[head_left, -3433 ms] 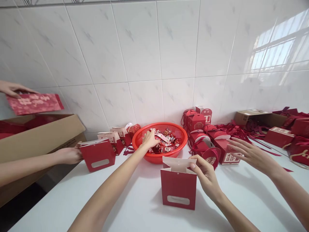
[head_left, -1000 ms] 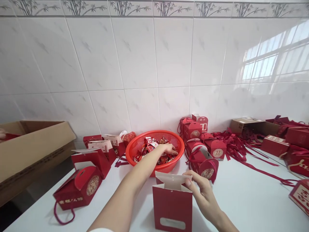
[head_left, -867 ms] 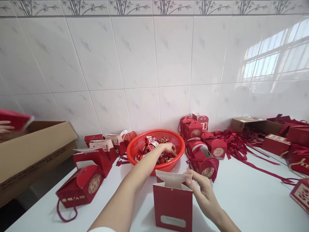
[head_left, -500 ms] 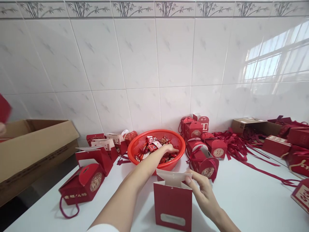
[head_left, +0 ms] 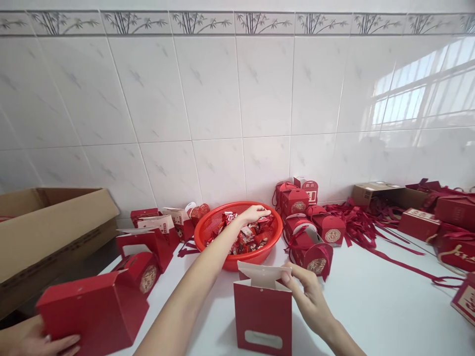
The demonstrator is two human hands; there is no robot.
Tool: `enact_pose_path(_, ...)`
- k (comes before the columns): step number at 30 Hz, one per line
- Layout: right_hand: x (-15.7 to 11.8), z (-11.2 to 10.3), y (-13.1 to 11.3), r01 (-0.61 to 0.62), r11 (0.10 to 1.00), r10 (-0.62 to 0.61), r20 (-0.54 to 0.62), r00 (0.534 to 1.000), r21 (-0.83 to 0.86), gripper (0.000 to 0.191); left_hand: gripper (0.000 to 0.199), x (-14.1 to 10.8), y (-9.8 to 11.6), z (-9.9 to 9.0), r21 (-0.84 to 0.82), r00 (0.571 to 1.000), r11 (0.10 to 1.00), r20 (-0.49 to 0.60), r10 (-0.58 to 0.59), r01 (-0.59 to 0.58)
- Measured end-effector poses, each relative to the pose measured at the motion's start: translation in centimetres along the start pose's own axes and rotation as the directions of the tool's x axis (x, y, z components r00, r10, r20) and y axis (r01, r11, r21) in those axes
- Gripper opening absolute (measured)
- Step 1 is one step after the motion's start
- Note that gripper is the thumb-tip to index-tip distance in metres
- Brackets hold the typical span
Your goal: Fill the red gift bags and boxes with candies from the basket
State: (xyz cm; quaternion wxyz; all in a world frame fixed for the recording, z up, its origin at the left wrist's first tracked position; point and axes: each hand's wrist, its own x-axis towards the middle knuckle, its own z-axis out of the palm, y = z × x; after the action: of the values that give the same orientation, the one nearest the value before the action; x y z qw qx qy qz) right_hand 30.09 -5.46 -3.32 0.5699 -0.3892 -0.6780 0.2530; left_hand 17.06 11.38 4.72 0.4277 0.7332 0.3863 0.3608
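In the head view my left hand (head_left: 256,213) reaches over the candies (head_left: 247,237) in the red plastic basket (head_left: 243,259). Its fingers point to the right; whether they pinch a candy is too small to tell. My right hand (head_left: 306,291) grips the top right edge of an open red paper box (head_left: 262,316) between thumb and fingers. The box stands upright on the white table (head_left: 356,296), in front of the basket, with a white inside and a small window low on its front.
Another person's hand (head_left: 44,338) holds a large red box (head_left: 89,311) at the lower left. A cardboard carton (head_left: 55,232) stands left. Red gift boxes (head_left: 311,249) line the basket's right side. Ribbons (head_left: 356,222) and more boxes (head_left: 419,222) lie farther right.
My left hand has moved up and slightly left within the basket. The other person's red box has come down from the left edge onto the lower left. The view has shifted slightly.
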Motion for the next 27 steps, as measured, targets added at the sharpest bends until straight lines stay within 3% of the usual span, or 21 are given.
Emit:
enact_pose_path(5,0.1,-0.4,-0.2,-0.030,0.994,0.031,-0.011,0.999,0.103,0.038,0.031,0.5,2.1,-1.3,-0.036,0.997,0.997,-0.022,0.072,-0.073)
enact_pose_path(9,1.0,-1.1,-1.0,-0.069,0.987,0.077,-0.050,0.996,0.147,0.022,0.035,-2.2,3.4,-2.3,-0.112,0.983,0.978,-0.071,0.171,-0.178)
enact_pose_path(12,2.2,-1.7,-2.2,-0.009,0.995,0.013,-0.040,0.999,0.099,0.009,0.044,-4.6,4.0,-2.6,-0.179,0.965,0.953,-0.142,0.220,-0.244)
enact_pose_path(15,3.4,-2.7,-4.1,0.107,0.994,-0.100,0.189,0.977,-0.026,0.018,0.049,-6.5,4.1,-3.0,-0.213,0.953,0.943,-0.215,0.212,-0.257)
enact_pose_path(17,4.2,-3.5,-5.3,0.112,0.991,-0.075,0.380,0.922,-0.077,0.026,0.050,-7.4,4.0,-3.4,-0.221,0.939,0.939,-0.281,0.198,-0.264)
enact_pose_path(19,5.0,-4.1,-6.0,0.076,0.989,-0.013,0.449,0.894,-0.123,0.027,0.050,-8.1,3.8,-3.8,-0.199,0.915,0.942,-0.357,0.188,-0.271)
enact_pose_path(22,5.9,-4.2,-5.7,0.032,0.983,0.038,0.368,0.929,-0.182,0.029,0.047,-8.9,3.4,-4.2,-0.138,0.886,0.950,-0.418,0.200,-0.280)
enact_pose_path(27,5.8,-2.1,-3.8,-0.002,0.976,0.029,0.121,0.992,-0.218,0.024,0.050,-9.7,2.9,-3.5,-0.158,0.886,0.929,-0.388,0.254,-0.335)
